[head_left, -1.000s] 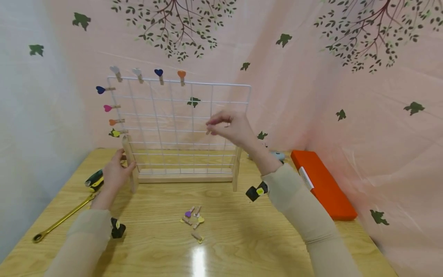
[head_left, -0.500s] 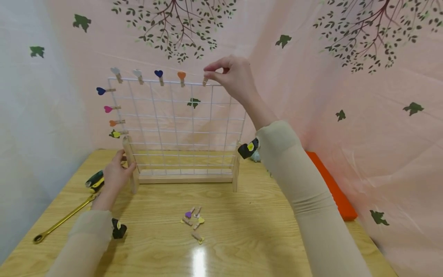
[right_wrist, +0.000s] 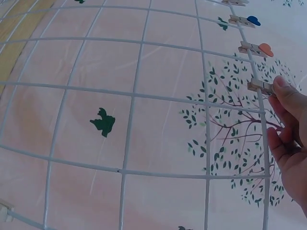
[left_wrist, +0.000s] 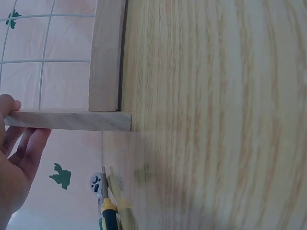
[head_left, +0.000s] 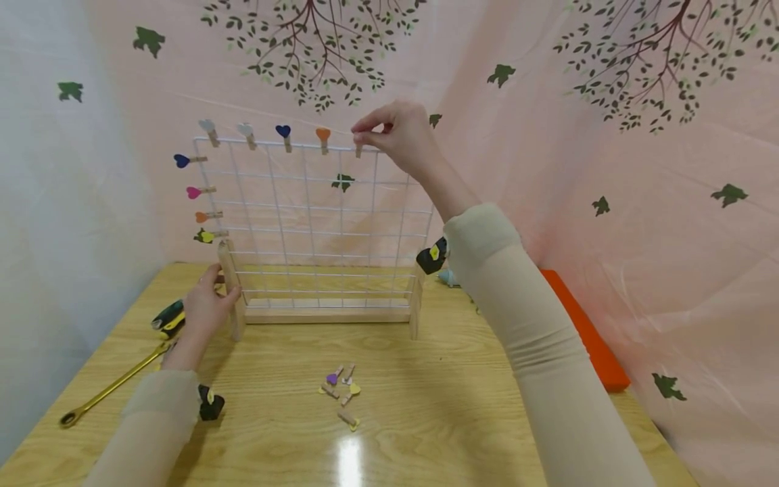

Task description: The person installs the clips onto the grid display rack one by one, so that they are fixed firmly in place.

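Note:
A white wire grid (head_left: 306, 203) stands upright in a wooden stand (head_left: 328, 315). My right hand (head_left: 404, 138) pinches a small wooden clothespin (right_wrist: 259, 87) at the grid's top wire; its jaws straddle the wire in the right wrist view, and the fingers hide its other end. Heart-topped clothespins sit to its left along the same wire, an orange one (head_left: 323, 137) nearest, then a dark blue one (head_left: 283, 134) and two white ones. Several more clip the left side, among them a pink one (head_left: 195, 193). My left hand (head_left: 207, 304) grips the stand's left upright (left_wrist: 72, 120), thumb and fingers on opposite faces.
Several loose clothespins (head_left: 347, 418) with yellow, purple and white hearts lie on the wooden table (head_left: 274, 433). A golden wrench (head_left: 115, 384) and a green-and-yellow-handled tool (head_left: 169, 318) lie at the left. An orange-red case (head_left: 587, 338) lies at the right, partly behind my sleeve.
My right hand has risen from in front of the grid to its top wire with the clothespin, then shifted slightly left. The left hand has stayed on the upright.

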Demonstrator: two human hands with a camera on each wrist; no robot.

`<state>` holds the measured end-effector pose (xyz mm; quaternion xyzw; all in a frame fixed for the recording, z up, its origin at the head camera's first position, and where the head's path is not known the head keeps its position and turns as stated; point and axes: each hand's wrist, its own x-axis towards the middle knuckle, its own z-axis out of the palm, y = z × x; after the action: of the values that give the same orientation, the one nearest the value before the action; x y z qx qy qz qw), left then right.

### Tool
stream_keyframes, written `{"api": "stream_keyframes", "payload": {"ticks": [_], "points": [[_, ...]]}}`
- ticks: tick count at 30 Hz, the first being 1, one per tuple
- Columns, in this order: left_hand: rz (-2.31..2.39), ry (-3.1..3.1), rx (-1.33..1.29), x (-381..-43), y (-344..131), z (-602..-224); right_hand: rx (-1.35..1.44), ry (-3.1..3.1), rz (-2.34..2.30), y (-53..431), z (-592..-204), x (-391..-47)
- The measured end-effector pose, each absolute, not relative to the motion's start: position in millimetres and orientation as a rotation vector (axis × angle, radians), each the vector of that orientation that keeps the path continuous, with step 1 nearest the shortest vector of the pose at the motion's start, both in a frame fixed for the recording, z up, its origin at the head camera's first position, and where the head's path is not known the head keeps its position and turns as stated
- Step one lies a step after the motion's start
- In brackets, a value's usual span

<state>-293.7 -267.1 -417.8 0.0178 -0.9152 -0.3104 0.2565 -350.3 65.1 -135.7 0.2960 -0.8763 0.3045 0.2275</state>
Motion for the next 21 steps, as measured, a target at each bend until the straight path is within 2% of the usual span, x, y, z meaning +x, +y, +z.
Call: {"api": "stream_keyframes", "payload": {"ticks": [6, 11, 16, 21], "points": [[-0.841, -2.482, 0.053, -294, -266, -418, 0.875, -2.312, 0.849, 73, -144, -344], [-0.843, -2.477, 0.051, -294, -266, -421, 1.05, -2.107, 0.827, 81, -170, -328], [-0.865, -2.478, 0.048, -294, -267, -420, 1.224, -2.158, 0.801, 86, -220, -313], [-0.857, -2.463, 0.057, -293, -264, -417, 1.411, -2.314, 0.698, 90, -287, -304]]}}
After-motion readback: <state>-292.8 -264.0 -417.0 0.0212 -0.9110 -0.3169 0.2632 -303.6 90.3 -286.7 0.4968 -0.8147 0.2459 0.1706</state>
